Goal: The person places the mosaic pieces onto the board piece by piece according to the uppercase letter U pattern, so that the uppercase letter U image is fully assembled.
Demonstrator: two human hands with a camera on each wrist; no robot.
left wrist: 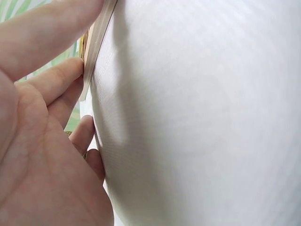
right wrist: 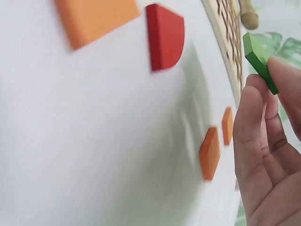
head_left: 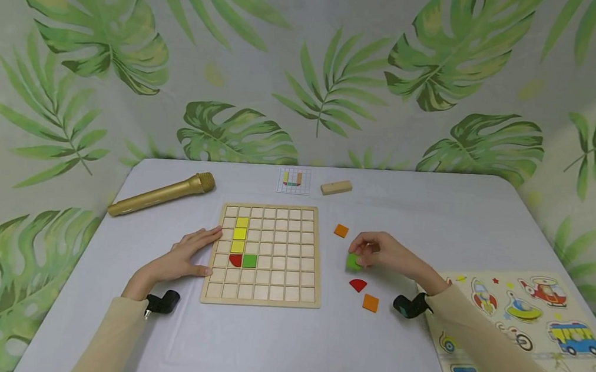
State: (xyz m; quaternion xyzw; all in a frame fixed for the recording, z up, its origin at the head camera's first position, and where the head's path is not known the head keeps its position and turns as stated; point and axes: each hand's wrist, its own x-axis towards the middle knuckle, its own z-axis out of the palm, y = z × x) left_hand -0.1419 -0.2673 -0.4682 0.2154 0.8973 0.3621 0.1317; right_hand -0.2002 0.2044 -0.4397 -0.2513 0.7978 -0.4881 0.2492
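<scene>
My right hand [head_left: 382,253] pinches a green square tile [right wrist: 259,63] between thumb and fingers, off the table to the right of the board. My left hand [head_left: 185,256] lies with fairly straight fingers against the left edge of the wooden grid board [head_left: 318,258]. In the grid, a column of three yellow squares [head_left: 239,234] stands above a red quarter-round tile [head_left: 235,260], with a green square [head_left: 249,261] to its right. Loose near my right hand are a red quarter-round tile [head_left: 358,285] and orange squares [head_left: 370,303], one of them [head_left: 341,230] farther back.
A pattern card [head_left: 294,181] and a wooden block [head_left: 336,187] lie behind the board. At the back left is a gold microphone [head_left: 164,194]. A picture puzzle board [head_left: 525,330] with vehicles lies under and beside my right forearm.
</scene>
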